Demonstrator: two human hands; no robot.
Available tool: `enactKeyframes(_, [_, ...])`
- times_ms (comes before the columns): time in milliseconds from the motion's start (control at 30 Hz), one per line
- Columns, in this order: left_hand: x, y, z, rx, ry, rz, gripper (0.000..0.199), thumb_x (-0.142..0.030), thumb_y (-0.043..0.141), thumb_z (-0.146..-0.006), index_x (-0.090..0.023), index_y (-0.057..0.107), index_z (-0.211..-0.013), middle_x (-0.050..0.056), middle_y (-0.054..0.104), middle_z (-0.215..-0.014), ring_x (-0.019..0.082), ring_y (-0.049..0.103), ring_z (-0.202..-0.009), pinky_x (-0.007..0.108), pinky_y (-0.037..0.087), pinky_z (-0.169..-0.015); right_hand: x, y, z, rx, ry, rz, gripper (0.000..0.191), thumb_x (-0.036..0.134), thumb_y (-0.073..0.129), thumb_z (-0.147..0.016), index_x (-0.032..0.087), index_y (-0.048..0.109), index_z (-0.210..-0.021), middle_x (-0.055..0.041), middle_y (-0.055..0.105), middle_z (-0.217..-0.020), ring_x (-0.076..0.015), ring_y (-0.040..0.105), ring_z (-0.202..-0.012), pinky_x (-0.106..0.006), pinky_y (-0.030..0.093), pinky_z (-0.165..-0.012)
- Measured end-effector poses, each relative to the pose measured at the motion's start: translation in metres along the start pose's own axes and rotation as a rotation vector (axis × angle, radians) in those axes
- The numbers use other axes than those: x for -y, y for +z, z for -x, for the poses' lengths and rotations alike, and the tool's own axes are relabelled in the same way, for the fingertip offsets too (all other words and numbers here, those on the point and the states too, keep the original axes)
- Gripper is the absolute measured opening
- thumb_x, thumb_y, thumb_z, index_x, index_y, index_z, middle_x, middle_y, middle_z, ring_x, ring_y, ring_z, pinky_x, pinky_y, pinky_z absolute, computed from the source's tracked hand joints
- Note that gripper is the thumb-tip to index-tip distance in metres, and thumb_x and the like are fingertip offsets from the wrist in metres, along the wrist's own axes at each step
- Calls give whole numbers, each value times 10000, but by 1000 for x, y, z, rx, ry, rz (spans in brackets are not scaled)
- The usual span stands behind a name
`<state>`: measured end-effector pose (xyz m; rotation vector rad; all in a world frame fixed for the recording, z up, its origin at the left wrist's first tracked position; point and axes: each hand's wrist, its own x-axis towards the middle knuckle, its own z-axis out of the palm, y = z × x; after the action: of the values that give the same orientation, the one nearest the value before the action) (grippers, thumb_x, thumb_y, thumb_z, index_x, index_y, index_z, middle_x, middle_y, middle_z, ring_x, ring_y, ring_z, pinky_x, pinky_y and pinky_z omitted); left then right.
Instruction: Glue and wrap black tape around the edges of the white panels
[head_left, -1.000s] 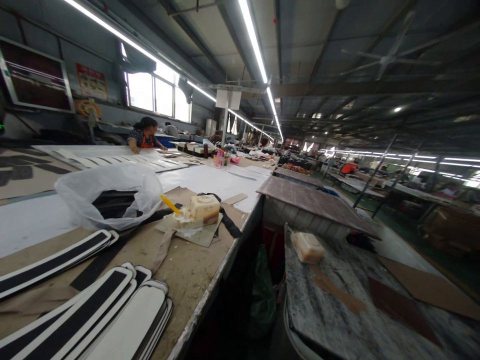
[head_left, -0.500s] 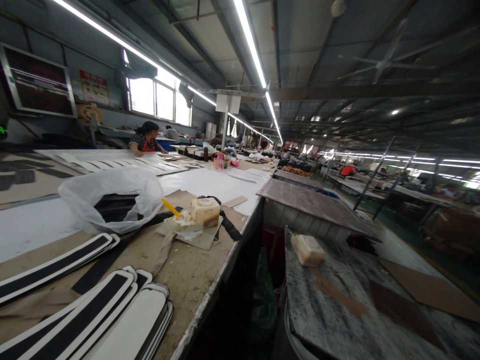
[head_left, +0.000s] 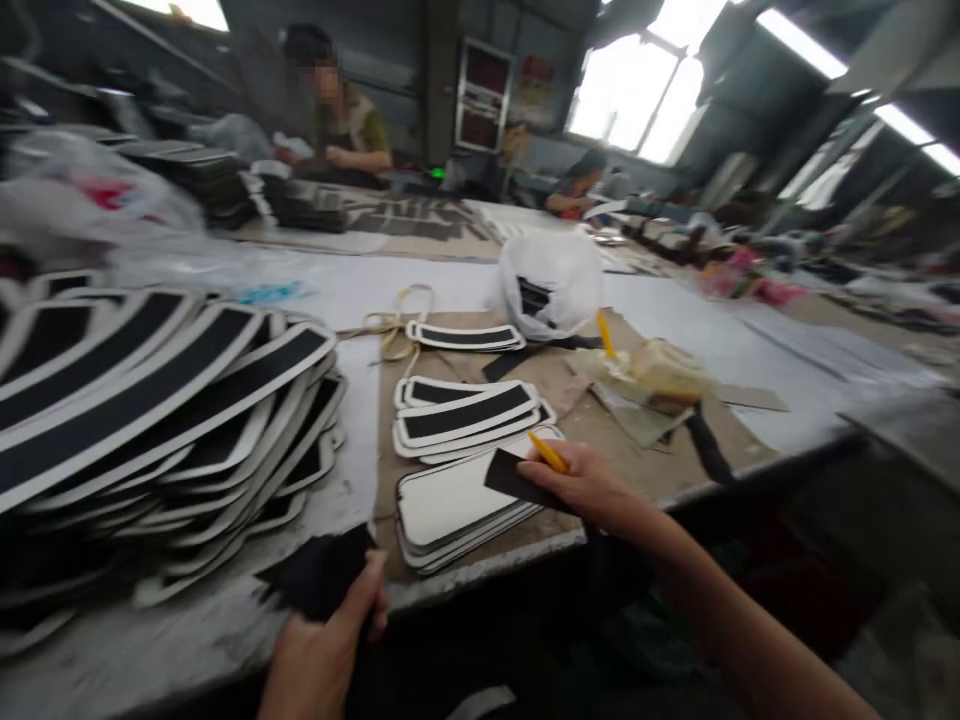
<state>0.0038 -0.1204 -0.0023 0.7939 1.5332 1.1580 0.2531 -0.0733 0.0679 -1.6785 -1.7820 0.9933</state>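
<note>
My left hand (head_left: 322, 650) is closed on a bundle of dark black pieces (head_left: 322, 575) at the table's front edge. Between the fingers of my right hand (head_left: 592, 485) is a black strip (head_left: 517, 480), along with a slim yellow-handled tool (head_left: 548, 453) whose kind I cannot make out. Both are held over a stack of white panels (head_left: 454, 500) with rounded corners. Just behind that stack lie more white-edged panels (head_left: 469, 415) with black strips on them. A large heap of similar curved panels (head_left: 172, 390) fills the left side.
A yellowish tub (head_left: 664, 370) stands at right on a scrap board (head_left: 634, 415), with another yellow handle (head_left: 605, 335) beside it. Behind is a white plastic bag (head_left: 555, 275) with black pieces inside. Co-workers (head_left: 352, 130) sit across the table. Clear plastic wrapping (head_left: 90, 190) lies far left.
My view has swung left and down toward the near table. Both hands, out of sight before, now show holding black pieces, the right also a yellow-handled tool.
</note>
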Motion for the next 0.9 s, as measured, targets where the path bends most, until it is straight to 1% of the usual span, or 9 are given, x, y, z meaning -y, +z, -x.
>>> enactKeyframes(33, [2, -5, -3, 4, -41, 26, 418, -486, 758, -634, -121, 619, -781, -22, 534, -581, 113, 476, -510, 226, 402, -474, -4, 2, -8, 82, -17, 48, 321, 428, 492, -859, 172, 505, -665, 47, 397, -593, -103, 355, -559, -245, 282, -542])
enactKeyframes(100, [3, -6, -9, 16, -85, 63, 430, -495, 762, -604, -131, 616, -779, -38, 510, -553, 103, 441, -502, 219, 379, -485, -5, 10, -21, 224, -60, 132, 345, 449, 460, -875, 177, 484, -664, 39, 419, -614, -111, 369, -575, -249, 284, -555])
enactKeyframes(233, [0, 2, -18, 19, -81, -5, 428, -499, 722, -632, -139, 611, -835, -30, 537, -616, 110, 442, -532, 227, 366, -513, 8, 30, -41, 445, -98, 233, 303, 403, 474, -874, 180, 479, -669, 35, 465, -633, -114, 400, -587, -245, 288, -560])
enactKeyframes(300, [-3, 5, -20, 42, -82, -63, 418, -491, 714, -633, -136, 610, -828, -18, 551, -639, 121, 459, -552, 238, 373, -537, 14, 38, -51, 515, -97, 275, 282, 378, 493, -867, 177, 495, -669, 33, 487, -628, -115, 412, -584, -242, 289, -558])
enactKeyframes(433, [-8, 8, -24, 83, -88, -134, 374, -463, 701, -628, -135, 611, -782, 8, 583, -678, 160, 520, -643, 261, 407, -622, 19, 50, -70, 570, -95, 352, 251, 354, 520, -860, 167, 546, -696, 15, 546, -653, -120, 446, -597, -234, 300, -562])
enactKeyframes(533, [-10, 10, -29, 118, -78, -150, 309, -436, 670, -639, -145, 612, -725, 15, 599, -682, 176, 544, -676, 270, 420, -660, 19, 58, -78, 590, -94, 406, 238, 338, 535, -860, 162, 572, -704, 9, 552, -650, -117, 449, -587, -227, 295, -546])
enactKeyframes(633, [-8, 12, -33, 122, -97, -155, 266, -407, 646, -643, -152, 602, -706, 5, 591, -661, 170, 539, -653, 269, 423, -655, 20, 63, -82, 596, -93, 462, 233, 336, 548, -861, 161, 594, -714, 1, 562, -657, -119, 448, -582, -226, 291, -540])
enactKeyframes(767, [-7, 14, -35, 117, -112, -179, 230, -376, 632, -652, -156, 590, -710, -5, 579, -657, 159, 531, -647, 254, 414, -634, 22, 67, -84, 600, -100, 524, 218, 328, 564, -861, 159, 612, -732, -26, 607, -703, -134, 482, -610, -231, 297, -558])
enactKeyframes(900, [-7, 16, -37, 122, -110, -223, 246, -403, 624, -677, -167, 554, -661, -33, 515, -576, 130, 476, -562, 237, 378, -557, 21, 68, -86, 604, -124, 572, 222, 343, 556, -869, 159, 630, -768, -46, 636, -739, -150, 514, -633, -236, 302, -564])
